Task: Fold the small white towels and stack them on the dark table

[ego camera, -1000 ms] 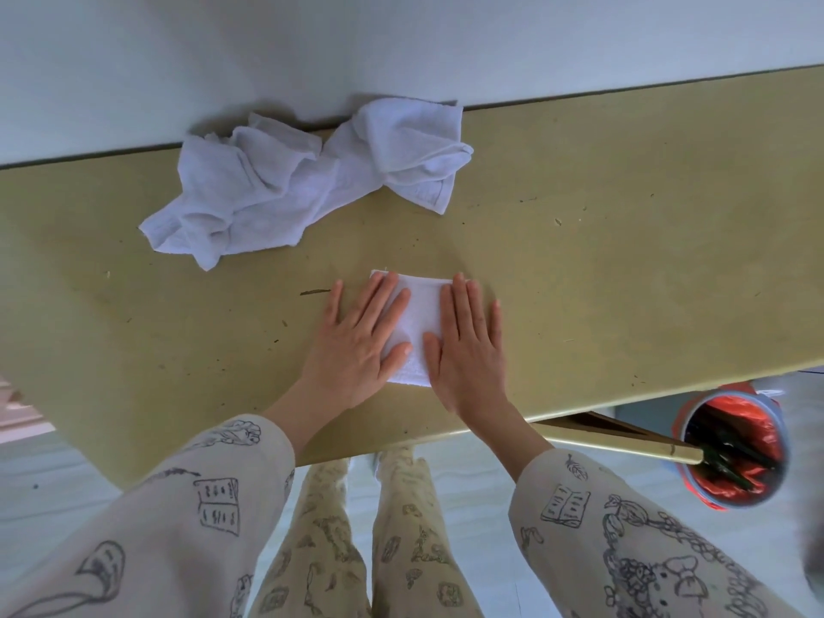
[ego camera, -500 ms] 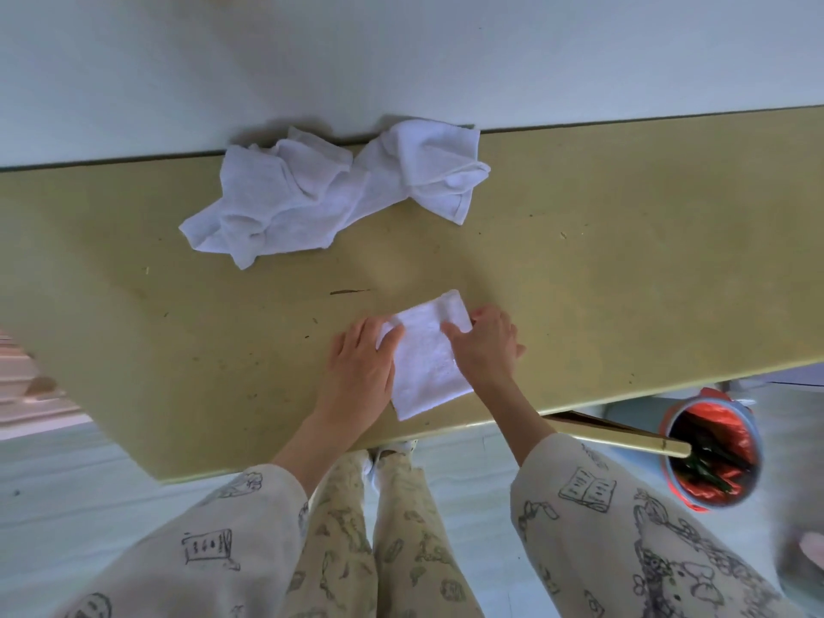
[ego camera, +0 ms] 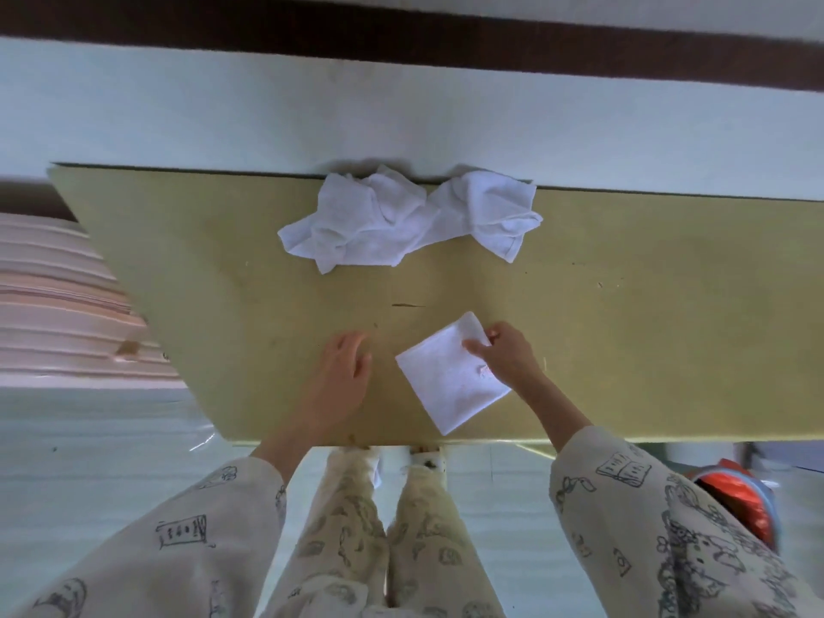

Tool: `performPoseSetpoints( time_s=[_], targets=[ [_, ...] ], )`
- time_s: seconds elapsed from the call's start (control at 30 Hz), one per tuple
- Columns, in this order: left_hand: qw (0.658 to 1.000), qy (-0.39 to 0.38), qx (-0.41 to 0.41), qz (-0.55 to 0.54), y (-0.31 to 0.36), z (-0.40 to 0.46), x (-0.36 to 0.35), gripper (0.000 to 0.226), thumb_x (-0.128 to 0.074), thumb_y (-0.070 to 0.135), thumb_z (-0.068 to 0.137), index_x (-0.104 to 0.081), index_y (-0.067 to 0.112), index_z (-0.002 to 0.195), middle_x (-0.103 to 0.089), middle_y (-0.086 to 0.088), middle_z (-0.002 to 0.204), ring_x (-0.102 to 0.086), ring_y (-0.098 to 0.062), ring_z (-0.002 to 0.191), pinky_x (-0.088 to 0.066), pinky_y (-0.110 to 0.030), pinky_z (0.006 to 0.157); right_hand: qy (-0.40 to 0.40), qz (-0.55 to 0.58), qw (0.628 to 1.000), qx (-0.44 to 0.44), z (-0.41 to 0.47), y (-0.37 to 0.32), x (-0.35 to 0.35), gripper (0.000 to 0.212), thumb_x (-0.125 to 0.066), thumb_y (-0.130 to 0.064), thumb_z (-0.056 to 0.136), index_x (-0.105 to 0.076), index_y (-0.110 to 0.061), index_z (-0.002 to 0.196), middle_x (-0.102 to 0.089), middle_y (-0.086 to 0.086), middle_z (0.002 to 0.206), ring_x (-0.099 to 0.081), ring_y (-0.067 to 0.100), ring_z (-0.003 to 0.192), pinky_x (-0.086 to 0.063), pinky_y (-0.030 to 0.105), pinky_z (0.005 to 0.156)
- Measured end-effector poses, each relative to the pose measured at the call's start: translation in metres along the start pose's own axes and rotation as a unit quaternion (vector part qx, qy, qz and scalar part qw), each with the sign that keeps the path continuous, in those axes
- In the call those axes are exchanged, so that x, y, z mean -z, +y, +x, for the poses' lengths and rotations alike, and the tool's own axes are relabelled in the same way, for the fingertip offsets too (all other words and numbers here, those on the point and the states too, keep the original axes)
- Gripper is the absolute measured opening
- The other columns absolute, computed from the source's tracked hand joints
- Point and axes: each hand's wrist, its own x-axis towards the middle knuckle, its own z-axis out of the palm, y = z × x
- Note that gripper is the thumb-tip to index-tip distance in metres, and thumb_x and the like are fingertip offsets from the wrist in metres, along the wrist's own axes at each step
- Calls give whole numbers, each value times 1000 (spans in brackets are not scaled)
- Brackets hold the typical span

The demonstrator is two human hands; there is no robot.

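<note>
Head view, wide-angle, looking down on one yellowish desk (ego camera: 624, 332) set against a pale wall.

Partly cut off at the right edge: a red-lined bin (ego camera: 740, 501), blurred, contents not legible. Cut off at the left edge: a pink ribbed surface (ego camera: 53, 305), nature unclear. Hidden below the desk's near edge: most of the legs, only patterned trousers (ego camera: 383, 537) showing between the sleeves. Hard to make out: how many towels make up the crumpled heap (ego camera: 410, 220) at the far edge of the desk, touching the wall line; possibly two twisted together, but cannot tell.

Counted: one folded white towel (ego camera: 450, 376), a small square lying flat near the front edge of the desk, turned at an angle, with a faint pink mark near its right side. One crumpled white heap, well apart from the folded square. Two hands, two printed cream sleeves.

Right hand (ego camera: 508, 354) pinching the folded towel's far right corner, thumb on top, fingers curled at the edge. Left hand (ego camera: 343, 376) released, fingers loosely spread, over bare desk just left of the folded towel, not touching it; whether resting on the surface or held slightly above it not clear.
</note>
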Motion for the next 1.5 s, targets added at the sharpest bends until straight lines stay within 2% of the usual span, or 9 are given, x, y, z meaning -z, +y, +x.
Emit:
performPoseSetpoints(
  time_s=[0.07,0.13,0.37,0.53,0.77,1.07,1.17,1.33,1.5],
  targets=[
    [999,19,27,-6,-2,-13,20,34,-40,16,96,-47,14,129,-45,-4,131,-48,-22,117,-36,-32,97,-32,4,999,30,-11,-6,8,16,-65,-22,84,-53,-12,82,-49,-2,72,-46,16,70,-31,23,56],
    [997,62,42,-19,-2,-29,35,34,-43,13,94,-50,14,128,-49,-5,129,-51,-22,115,-37,-31,97,-64,-1,996,60,-20,-15,14,29,-65,-18,84,-45,-13,64,-42,-2,61,-41,15,60,-28,23,54],
    [965,240,74,-78,28,-125,56,29,-50,9,92,-57,10,119,-58,-10,117,-56,-17,94,-40,-24,85,-141,-151,935,288,-95,-72,15,32,-60,-20,86,-44,-16,59,-45,-3,57,-43,11,49,-32,20,48],
    [924,351,111,-102,38,-230,75,27,-48,12,93,-58,11,118,-60,-4,112,-58,-17,96,-45,-27,87,-183,-257,846,430,-174,-116,-16,37,-60,-21,85,-36,-16,57,-38,-3,56,-42,15,57,-31,27,56],
    [819,517,233,-93,-5,-437,64,24,-48,13,93,-64,13,111,-65,-2,112,-62,-17,95,-45,-21,83,-241,-360,659,615,-346,-123,-121,41,-62,-25,83,-33,-20,55,-35,-2,55,-40,20,66,-25,33,56],
    [721,585,363,-79,-59,-734,-2,26,-44,17,95,-61,16,114,-64,3,109,-61,-14,97,-45,-23,84,-372,-366,525,672,-589,-29,-274,40,-63,-24,79,-33,-18,55,-35,-4,54,-34,16,55,-25,30,54],
    [687,605,396,-67,-76,-816,-21,25,-44,17,95,-61,17,113,-62,5,107,-61,-15,96,-43,-22,80,-415,-354,487,682,-662,4,-318,40,-64,-22,81,-35,-19,54,-35,-7,52,-33,8,48,-24,19,46],
    [630,640,429,-98,-105,-923,-50,27,-42,18,95,-60,19,116,-64,6,110,-61,-13,99,-45,-23,83,-471,-359,401,699,-767,53,-385,36,-66,-20,81,-40,-15,57,-37,-6,54,-32,4,44,-29,12,43],
    [584,666,443,-140,-153,-995,-66,26,-43,21,96,-60,22,114,-62,12,102,-61,-10,93,-40,-16,77,-500,-376,335,704,-846,86,-461,27,-66,-24,81,-50,-11,65,-40,-4,58,-35,9,53,-26,20,51]
  ],
)
